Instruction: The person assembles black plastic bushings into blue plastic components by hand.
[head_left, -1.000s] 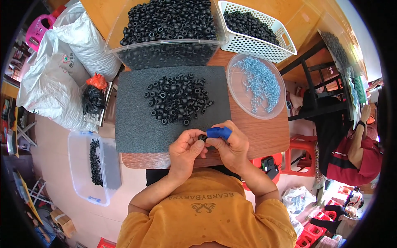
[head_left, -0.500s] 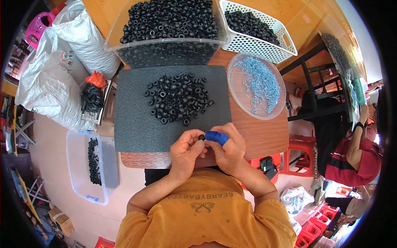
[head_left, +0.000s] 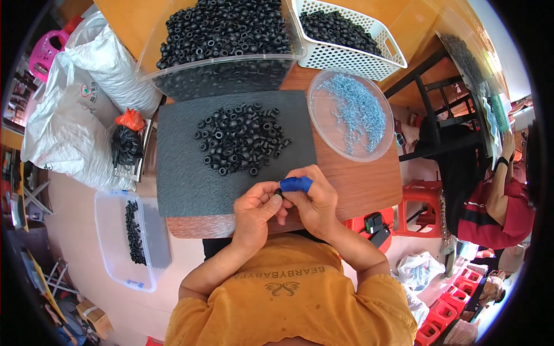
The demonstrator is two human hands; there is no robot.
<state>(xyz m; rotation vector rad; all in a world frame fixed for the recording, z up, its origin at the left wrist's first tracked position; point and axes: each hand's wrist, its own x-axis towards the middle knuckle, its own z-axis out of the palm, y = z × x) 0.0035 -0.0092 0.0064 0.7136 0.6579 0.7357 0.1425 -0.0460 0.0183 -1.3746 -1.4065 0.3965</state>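
Near the front edge of the table, my left hand [head_left: 251, 212] pinches a small black round part [head_left: 279, 192] between thumb and fingers. My right hand [head_left: 316, 202] meets it from the right, its fingers pressed together at the part; whatever they grip is hidden. Blue wrapping [head_left: 296, 184] covers one finger of that hand. Just beyond both hands, a loose heap of similar black hollow parts [head_left: 236, 138] rests on the dark grey mat [head_left: 184, 187]. To the right, a round clear tray [head_left: 324, 130] holds many tiny light-blue pieces [head_left: 362, 109].
Behind the mat stand a large clear bin [head_left: 231, 76] full of black parts and a white perforated basket [head_left: 329, 60]. On the left floor are white sacks [head_left: 57, 135] and a clear tub [head_left: 107, 242]. Another person [head_left: 496, 213] sits at right, past a red stool [head_left: 419, 210].
The view has shifted slightly, so the table items sit a little further left. Both hands stay together at the black part, with its tilt and the fingers slightly changed.
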